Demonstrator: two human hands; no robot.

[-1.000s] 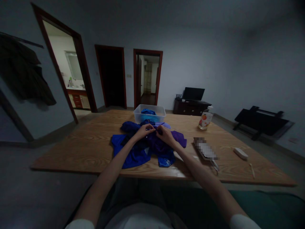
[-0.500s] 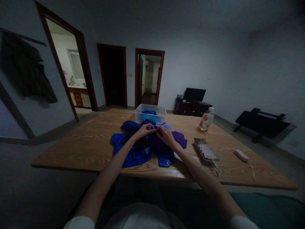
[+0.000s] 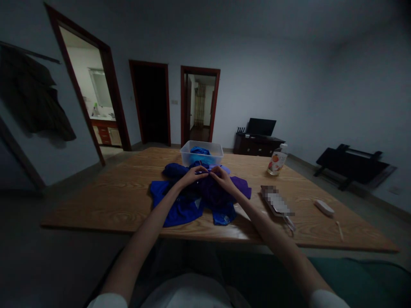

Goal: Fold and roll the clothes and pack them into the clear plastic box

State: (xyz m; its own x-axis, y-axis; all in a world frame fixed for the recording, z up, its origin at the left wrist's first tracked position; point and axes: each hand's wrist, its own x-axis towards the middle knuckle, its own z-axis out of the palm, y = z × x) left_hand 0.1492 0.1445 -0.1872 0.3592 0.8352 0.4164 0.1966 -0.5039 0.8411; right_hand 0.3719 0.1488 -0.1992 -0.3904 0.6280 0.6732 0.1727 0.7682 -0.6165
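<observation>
Both hands [image 3: 208,176] pinch the blue cloth [image 3: 183,205] — fingers meeting atop it

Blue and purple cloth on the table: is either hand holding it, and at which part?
Both: the left hand and right hand pinch the cloth together at its far middle, just before the plastic tub. The exact part is too dark to tell.

Cloth pile [image 3: 192,201] on table [image 3: 105,196], tub [image 3: 201,152] just behind.

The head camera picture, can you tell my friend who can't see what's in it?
Two bare hands, left hand and right hand, pinch a heap of blue and purple cloth on a wooden table. Behind it sits a clear tub, with a bottle to the right.
</observation>
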